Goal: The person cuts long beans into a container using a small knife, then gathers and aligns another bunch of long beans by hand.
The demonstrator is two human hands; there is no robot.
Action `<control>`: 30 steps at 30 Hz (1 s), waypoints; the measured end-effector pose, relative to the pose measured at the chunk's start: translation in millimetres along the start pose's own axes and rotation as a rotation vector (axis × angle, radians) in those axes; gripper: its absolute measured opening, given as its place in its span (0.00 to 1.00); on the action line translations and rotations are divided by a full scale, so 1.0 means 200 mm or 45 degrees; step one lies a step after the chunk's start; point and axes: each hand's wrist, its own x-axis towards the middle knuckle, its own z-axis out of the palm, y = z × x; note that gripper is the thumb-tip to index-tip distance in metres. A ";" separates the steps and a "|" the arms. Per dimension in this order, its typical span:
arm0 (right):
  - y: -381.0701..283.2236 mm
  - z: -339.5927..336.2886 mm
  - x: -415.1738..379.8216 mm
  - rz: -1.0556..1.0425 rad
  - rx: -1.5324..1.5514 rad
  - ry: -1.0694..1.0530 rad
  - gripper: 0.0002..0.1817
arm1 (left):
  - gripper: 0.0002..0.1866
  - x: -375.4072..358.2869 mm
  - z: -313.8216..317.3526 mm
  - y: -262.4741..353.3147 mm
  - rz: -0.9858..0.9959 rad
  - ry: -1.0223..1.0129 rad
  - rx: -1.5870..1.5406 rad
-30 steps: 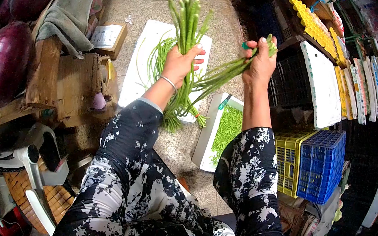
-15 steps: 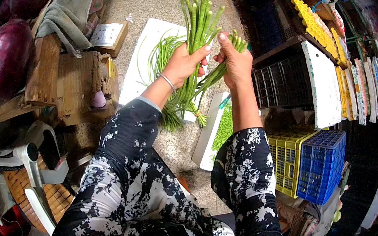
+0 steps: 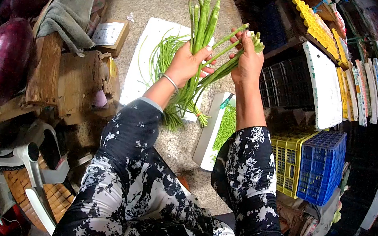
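My left hand [image 3: 189, 64] is closed round a bunch of long green beans [image 3: 205, 22], whose thick ends point up and whose thin lengths hang below the wrist. To its right, my right hand [image 3: 249, 61] grips a smaller bunch of long beans [image 3: 226, 70], with the ends showing above the fingers. One bean slants between the two hands. Behind my left hand, more long beans [image 3: 161, 57] lie on a white foam board [image 3: 137, 70]. Below my hands stands a white foam box [image 3: 206, 141] of short cut green pieces [image 3: 227, 125]; a small green-handled tool [image 3: 226, 101] rests at its far end.
At the left, large purple eggplants [image 3: 5, 60] sit by a wooden stand [image 3: 45, 70] with a grey towel [image 3: 70, 21]. Yellow [image 3: 283, 161] and blue [image 3: 321, 166] plastic crates stand at the right, below a white board [image 3: 323, 93]. A chair [image 3: 33, 178] is at lower left.
My right hand has moved right, away from my left, with its beans. One bean now stretches between the hands, and fewer stand up in my left hand.
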 end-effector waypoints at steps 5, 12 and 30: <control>-0.01 0.03 -0.03 -0.106 -0.207 -0.123 0.11 | 0.15 -0.01 0.00 0.00 -0.041 -0.025 0.018; 0.05 0.01 0.02 -0.107 0.173 0.015 0.09 | 0.12 0.01 0.00 -0.03 -0.005 0.008 0.017; -0.01 0.00 0.03 -0.039 -0.079 -0.187 0.11 | 0.16 0.01 -0.02 -0.03 0.154 0.068 0.104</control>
